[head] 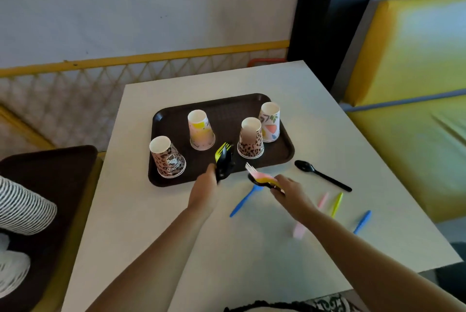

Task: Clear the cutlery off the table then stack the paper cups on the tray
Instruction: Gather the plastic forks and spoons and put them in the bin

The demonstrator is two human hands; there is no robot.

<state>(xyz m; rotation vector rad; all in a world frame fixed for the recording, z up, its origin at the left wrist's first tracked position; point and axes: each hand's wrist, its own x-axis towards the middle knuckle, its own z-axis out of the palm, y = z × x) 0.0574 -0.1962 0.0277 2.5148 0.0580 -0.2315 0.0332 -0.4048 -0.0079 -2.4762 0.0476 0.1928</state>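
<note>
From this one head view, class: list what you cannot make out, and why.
- Cutlery count in left hand: bundle overlaps.
- Right hand bundle: blurred.
- Pink piece: blurred, partly behind the arm.
- Second tray: cut by the left edge.

Bare forearms, no sleeves; b/w garment

Tray (161, 120) on table (141, 210), four cups (201, 130) upside down on tray. Spoon (321, 175) on table right of tray. Loose cutlery (243, 200) before tray. Bench (408, 115) right of tray.
</note>
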